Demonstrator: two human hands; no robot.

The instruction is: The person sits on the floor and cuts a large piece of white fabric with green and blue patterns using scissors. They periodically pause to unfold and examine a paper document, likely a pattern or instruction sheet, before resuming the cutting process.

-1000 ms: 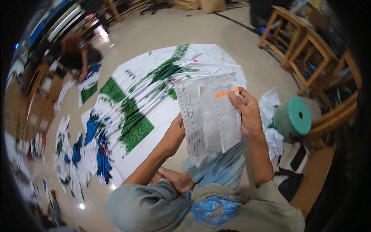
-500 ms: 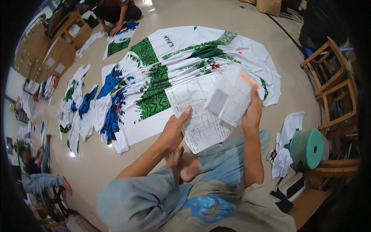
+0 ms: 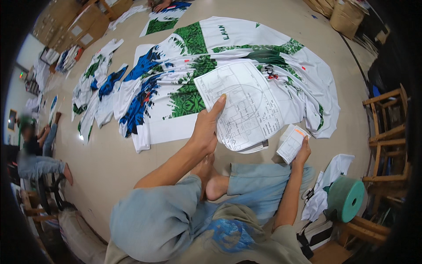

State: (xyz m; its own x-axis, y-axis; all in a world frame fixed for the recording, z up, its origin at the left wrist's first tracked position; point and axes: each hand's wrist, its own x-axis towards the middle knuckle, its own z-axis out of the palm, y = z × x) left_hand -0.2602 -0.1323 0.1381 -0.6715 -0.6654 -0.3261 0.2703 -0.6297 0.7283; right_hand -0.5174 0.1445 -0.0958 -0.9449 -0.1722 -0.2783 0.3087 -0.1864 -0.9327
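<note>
My left hand [image 3: 209,125] is closed on white paper sheets [image 3: 248,105] covered in printed line drawings and handwriting, its thumb lying on top. Other papers show beneath their lower edge. Lower and to the right, my right hand [image 3: 302,154] pinches a smaller folded paper [image 3: 290,144] with an orange strip along its top. The two lots of paper are apart. Just beyond them, a large white fabric [image 3: 233,37] with green and blue patterns lies rumpled on the floor, partly hidden by the sheets.
More patterned fabric pieces [image 3: 94,83] lie at left. A green roll [image 3: 347,199] and white cloth [image 3: 317,200] sit right of my leg, near wooden frames [image 3: 387,136]. Cardboard boxes [image 3: 85,26] stand far left. One person [image 3: 37,149] sits at left; another person's hand [image 3: 161,5] touches fabric at the back.
My right hand has drawn the folded paper down and right, off the sheets. The left hand has lifted the sheets slightly, showing their drawings more fully. The view has shifted.
</note>
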